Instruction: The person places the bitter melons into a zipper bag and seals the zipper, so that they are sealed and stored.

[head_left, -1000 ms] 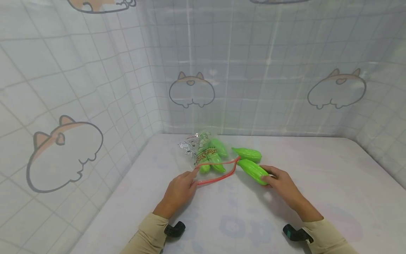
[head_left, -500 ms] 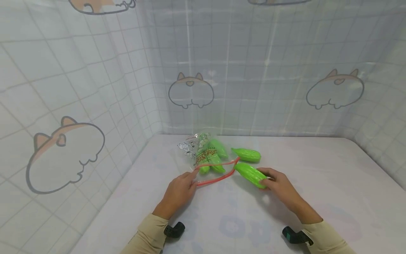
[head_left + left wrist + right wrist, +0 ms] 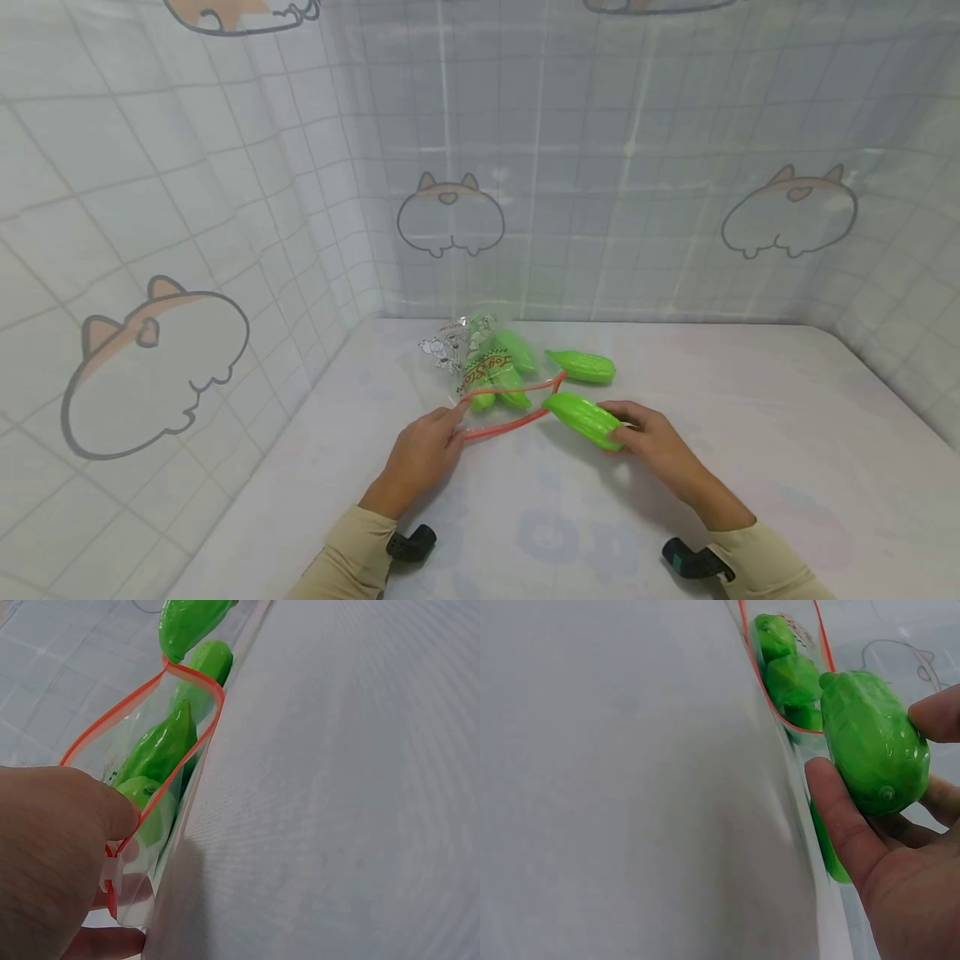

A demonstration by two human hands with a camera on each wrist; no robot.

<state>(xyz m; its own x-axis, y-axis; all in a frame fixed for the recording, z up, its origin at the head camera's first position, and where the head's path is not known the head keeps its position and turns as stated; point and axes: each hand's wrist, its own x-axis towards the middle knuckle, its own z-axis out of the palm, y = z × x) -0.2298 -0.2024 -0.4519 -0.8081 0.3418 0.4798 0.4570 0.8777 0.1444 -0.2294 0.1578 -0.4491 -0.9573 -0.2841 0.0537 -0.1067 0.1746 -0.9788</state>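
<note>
Backdrop cloth [image 3: 615, 100]: gridded, cartoon print, well beyond all fingertips.
Table [image 3: 750, 433]: white, under both hands.
Clear bag [image 3: 448, 343]: on the table, just past left fingertips; mouth gapes toward the space between the hands.
Left hand [image 3: 422, 448]: thumb and fingers closed in a pinch on the bag's left corner, next to no gap; far fingers partly hidden. Suggest holding this anchor steady, so the bag doesn't slide.
Right hand [image 3: 651, 437]: curled around a gourd's blunt end, thumb near side, fingers far side, spread as wide as the gourd.
Held gourd [image 3: 581, 418]: between right fingers, looks off the table, thin tip toward the bag. Tip-first suits the mouth; I'd level it and aim mid-gap.
Loose gourd [image 3: 587, 367]: on the table, beyond right fingertips, near the bag.
Bagged gourds [image 3: 513, 393]: at least three, beyond left fingertips. They'd likely block a straight push; angle around them.
Red rim [image 3: 502, 428]: runs from left fingertips rightward, bowed apart. Held tip is right at it; contact, can't tell. Snag risk.
White slider [image 3: 110, 874]: just beside left fingertips.
</note>
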